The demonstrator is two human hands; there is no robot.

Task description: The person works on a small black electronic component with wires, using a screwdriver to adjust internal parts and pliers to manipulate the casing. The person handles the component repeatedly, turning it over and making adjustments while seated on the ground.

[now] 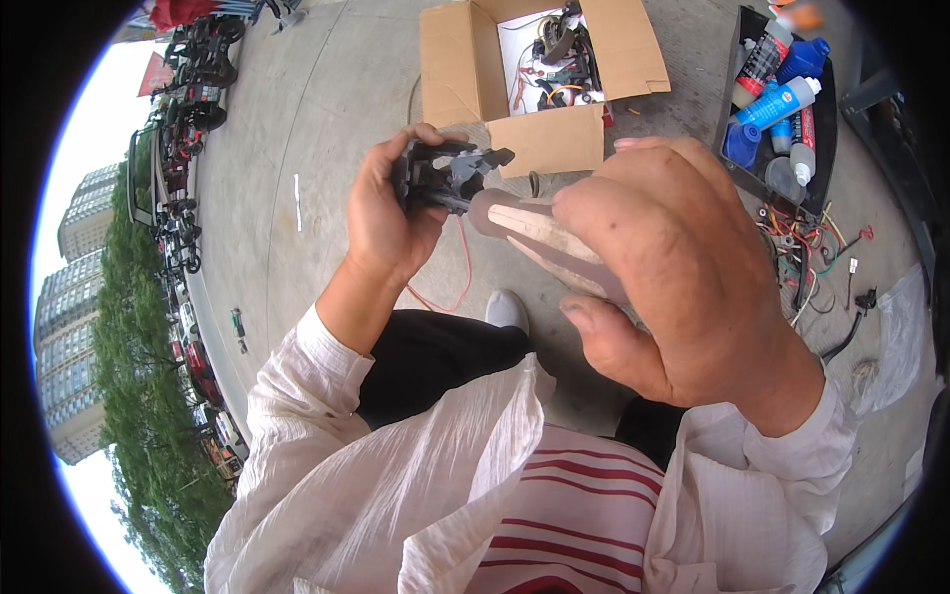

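My left hand is closed around a black plastic housing with a hollow inside, held up in front of me. A jagged dark grey piece sticks out of its right side. My right hand looms large at the right, its fingers wrapped round the pliers, which have worn beige and grey-brown handles. The rounded near end of the pliers meets the housing's lower right edge; the jaws cannot be made out. Below the housing, a thin red wire hangs in a loop.
An open cardboard box of wires and parts sits on the concrete ahead. To its right, a black tray holds several bottles. Loose wires and a clear plastic bag lie at the right. Motorcycles line the left.
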